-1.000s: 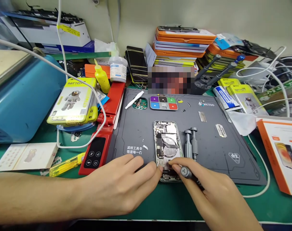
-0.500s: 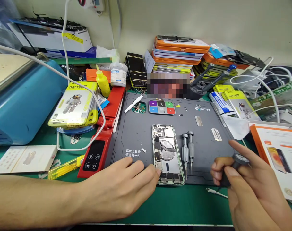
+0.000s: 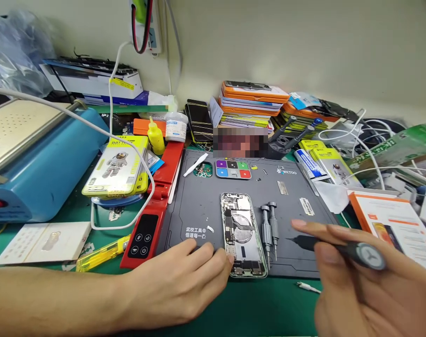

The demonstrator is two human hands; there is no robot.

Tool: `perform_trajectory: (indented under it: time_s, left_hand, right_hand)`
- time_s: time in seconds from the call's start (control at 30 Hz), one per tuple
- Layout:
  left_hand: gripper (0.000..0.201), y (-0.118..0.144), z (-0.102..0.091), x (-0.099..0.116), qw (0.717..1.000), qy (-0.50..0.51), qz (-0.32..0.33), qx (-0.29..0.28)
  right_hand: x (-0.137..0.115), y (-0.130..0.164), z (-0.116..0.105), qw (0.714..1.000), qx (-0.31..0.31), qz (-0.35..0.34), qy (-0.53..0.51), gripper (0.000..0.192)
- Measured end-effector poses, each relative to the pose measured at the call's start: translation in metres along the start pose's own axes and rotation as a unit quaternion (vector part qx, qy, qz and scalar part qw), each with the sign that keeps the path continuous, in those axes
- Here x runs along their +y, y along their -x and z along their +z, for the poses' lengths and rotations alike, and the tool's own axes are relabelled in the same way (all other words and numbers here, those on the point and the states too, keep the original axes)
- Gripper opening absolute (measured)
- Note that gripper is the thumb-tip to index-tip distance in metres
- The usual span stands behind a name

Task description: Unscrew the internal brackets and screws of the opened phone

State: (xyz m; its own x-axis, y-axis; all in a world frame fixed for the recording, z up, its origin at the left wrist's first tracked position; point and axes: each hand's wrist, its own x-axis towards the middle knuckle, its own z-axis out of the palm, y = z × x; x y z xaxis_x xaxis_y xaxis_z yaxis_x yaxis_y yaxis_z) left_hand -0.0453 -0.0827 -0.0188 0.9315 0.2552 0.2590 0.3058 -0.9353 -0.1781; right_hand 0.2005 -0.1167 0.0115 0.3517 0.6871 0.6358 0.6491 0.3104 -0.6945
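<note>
Lifted away from the opened phone [image 3: 243,234] on the grey mat [image 3: 199,206], the right hand [image 3: 367,290] pinches a dark screwdriver [image 3: 339,249] in its grip, while left hand [image 3: 178,285] fingertips rest against the phone's lower-left edge.

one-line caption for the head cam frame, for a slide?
Left hand steadies an opened phone on a grey mat; right hand holds a screwdriver.

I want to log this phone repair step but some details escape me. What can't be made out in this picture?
- Screwdriver tip: head view, motion blur on the right hand.
- Phone lower left corner: hidden by the left hand fingers.
- Patch behind the mat: pixelated, unreadable.
- Phone's screws and connectors: too small to tell.
- Right forearm: cut off by the bottom edge.
</note>
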Motion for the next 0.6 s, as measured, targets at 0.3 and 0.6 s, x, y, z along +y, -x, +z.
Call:
perform_trajectory:
  time_s: [0.3, 0.6]
  left_hand:
    - [0.035, -0.001, 0.002, -0.001, 0.999, -0.002, 0.008, 0.037]
    - [0.020, -0.003, 0.005, 0.000, 0.998, 0.009, 0.003, 0.068]
  right_hand:
    - [-0.013, 0.013, 0.037, 0.957, -0.283, -0.064, -0.031, 0.026]
    - [-0.010, 0.011, 0.048, 0.920, -0.379, -0.096, -0.013, 0.034]
